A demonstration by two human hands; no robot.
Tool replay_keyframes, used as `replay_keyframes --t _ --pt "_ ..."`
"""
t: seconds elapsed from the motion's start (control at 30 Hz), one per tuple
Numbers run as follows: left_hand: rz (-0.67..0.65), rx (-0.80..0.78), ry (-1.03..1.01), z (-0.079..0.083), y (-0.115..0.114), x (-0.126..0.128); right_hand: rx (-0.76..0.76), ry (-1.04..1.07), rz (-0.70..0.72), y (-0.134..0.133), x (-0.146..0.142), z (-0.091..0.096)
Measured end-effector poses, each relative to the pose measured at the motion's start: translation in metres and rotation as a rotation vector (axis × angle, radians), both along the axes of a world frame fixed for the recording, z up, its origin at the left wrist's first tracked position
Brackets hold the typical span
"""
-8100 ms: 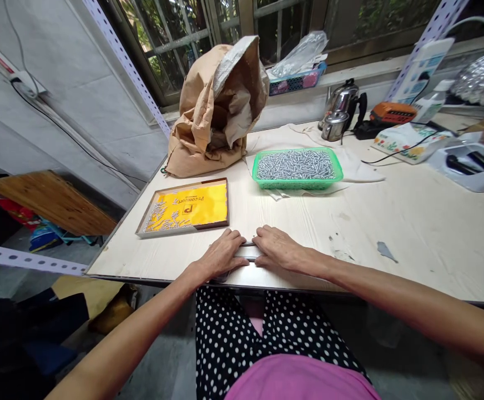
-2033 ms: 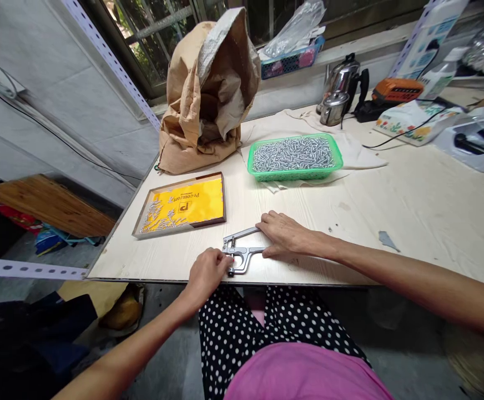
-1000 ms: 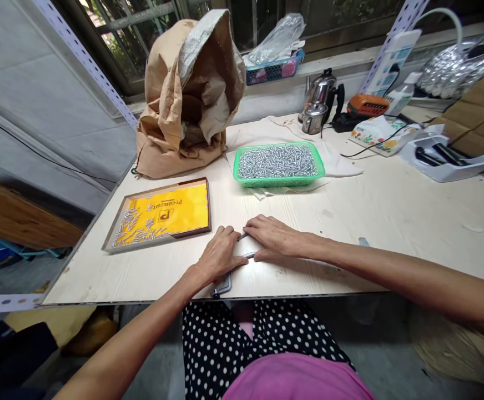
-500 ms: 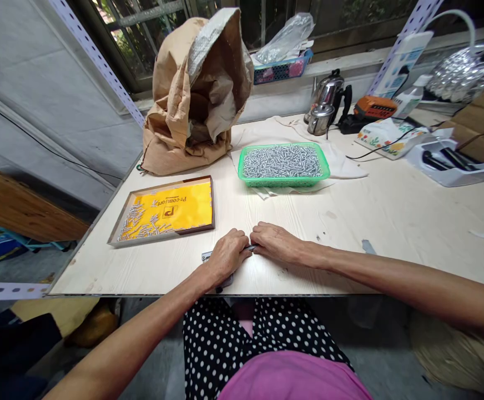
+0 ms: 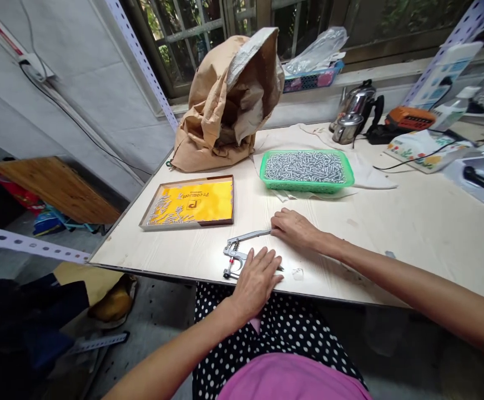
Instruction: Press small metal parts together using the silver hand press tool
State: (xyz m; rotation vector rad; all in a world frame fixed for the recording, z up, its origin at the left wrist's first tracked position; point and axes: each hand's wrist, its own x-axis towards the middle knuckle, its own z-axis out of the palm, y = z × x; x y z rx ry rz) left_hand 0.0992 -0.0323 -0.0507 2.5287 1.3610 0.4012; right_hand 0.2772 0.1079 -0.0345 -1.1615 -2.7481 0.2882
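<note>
A pair of snap-fastener pliers (image 5: pixel 248 236) lies near the table's front edge, its handles spread apart and its jaws toward the left. My right hand (image 5: pixel 294 226) pinches the end of the upper grey handle. Flat over the lower handle rests my left hand (image 5: pixel 257 276), fingers stretched out and slightly spread, hiding much of that handle. A spring and a small red part show near the jaws. Beyond the pliers, a shallow box (image 5: pixel 217 223) with a yellow bottom holds scattered small metal pins. Farther back is a green basket (image 5: pixel 308 188) heaped with similar pins.
A large brown paper sack (image 5: pixel 208 122) stands open at the back left. Metal pots (image 5: pixel 349 126), an orange battery (image 5: pixel 411 118), a tissue pack (image 5: pixel 417 150) and a white tray (image 5: pixel 470 186) occupy the back right. A small clear scrap (image 5: pixel 297 274) lies beside my left hand.
My hands have moved apart, and the pliers' handles have spread open. My left hand has gone from curled fingers to flat ones. The view has swung left.
</note>
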Motion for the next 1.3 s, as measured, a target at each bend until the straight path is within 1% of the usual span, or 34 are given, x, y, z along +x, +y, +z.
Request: replay_keyframes --t 0.07,0.13,0.17,0.2,0.23,0.33,0.37,0.43,0.5,0.6,0.67,0.73,0.8,0.87,0.9,0.97,1.03,1.1,1.17,1.2,1.23,1.3 --pt "-0.019 -0.017 -0.039 0.000 -0.001 -0.002 0.011 -0.058 -0.033 0.006 -0.004 0.005" --pt "-0.037 -0.023 -0.070 0.001 0.000 -0.003 0.019 -0.120 -0.104 0.007 -0.013 0.012" --pt "-0.041 -0.024 -0.082 0.001 0.001 -0.004 0.027 -0.137 -0.113 0.004 -0.021 0.016" --pt "-0.041 -0.024 -0.094 0.001 0.002 -0.004 0.036 -0.139 -0.086 0.000 -0.030 0.020" --pt "-0.038 -0.027 -0.105 0.000 0.002 -0.004 0.044 -0.125 -0.018 -0.007 -0.041 0.024" --pt "-0.005 -0.077 -0.132 -0.005 0.001 -0.003 0.056 -0.063 0.328 -0.032 -0.079 0.029" --pt "0.011 -0.099 -0.140 -0.007 0.001 -0.003 0.061 -0.064 0.423 -0.040 -0.090 0.030" --pt "0.031 -0.132 -0.162 -0.012 0.000 -0.003 0.076 -0.089 0.536 -0.050 -0.109 0.030" --pt "0.034 -0.147 -0.184 -0.017 -0.001 -0.004 0.088 -0.120 0.586 -0.053 -0.122 0.027" --pt "0.039 -0.179 -0.184 -0.024 -0.003 -0.005 0.086 -0.076 0.630 -0.054 -0.138 0.020" --pt "0.039 -0.189 -0.177 -0.027 -0.005 -0.005 0.053 0.038 0.628 -0.052 -0.146 0.019" --pt "0.013 -0.169 -0.187 -0.024 -0.006 -0.007 0.031 0.184 0.558 -0.046 -0.148 0.028" --pt "-0.017 -0.094 -0.194 -0.015 -0.002 -0.016 0.070 0.332 0.413 -0.033 -0.139 0.048" --pt "0.007 0.019 -0.177 -0.003 0.007 -0.034 0.159 0.471 0.236 -0.010 -0.114 0.074" --pt "0.054 0.082 -0.163 0.003 0.015 -0.048 0.223 0.532 0.156 0.003 -0.097 0.086" --pt "0.212 0.187 -0.138 0.014 0.036 -0.084 0.344 0.575 -0.008 0.033 -0.056 0.105" --pt "0.421 0.267 -0.120 0.022 0.060 -0.130 0.427 0.537 -0.147 0.061 -0.017 0.110" --pt "0.624 0.310 -0.053 0.029 0.083 -0.178 0.496 0.378 -0.261 0.080 0.013 0.102" --pt "0.857 0.288 0.054 0.036 0.098 -0.222 0.523 0.256 -0.336 0.089 0.026 0.086" --pt "0.974 0.242 0.112 0.040 0.102 -0.241 0.500 0.228 -0.345 0.089 0.025 0.076" --pt "1.070 0.186 0.158 0.043 0.104 -0.257 0.444 0.225 -0.328 0.086 0.019 0.065" --pt "1.210 0.048 0.191 0.048 0.106 -0.281 0.254 0.258 -0.253 0.076 -0.007 0.045"
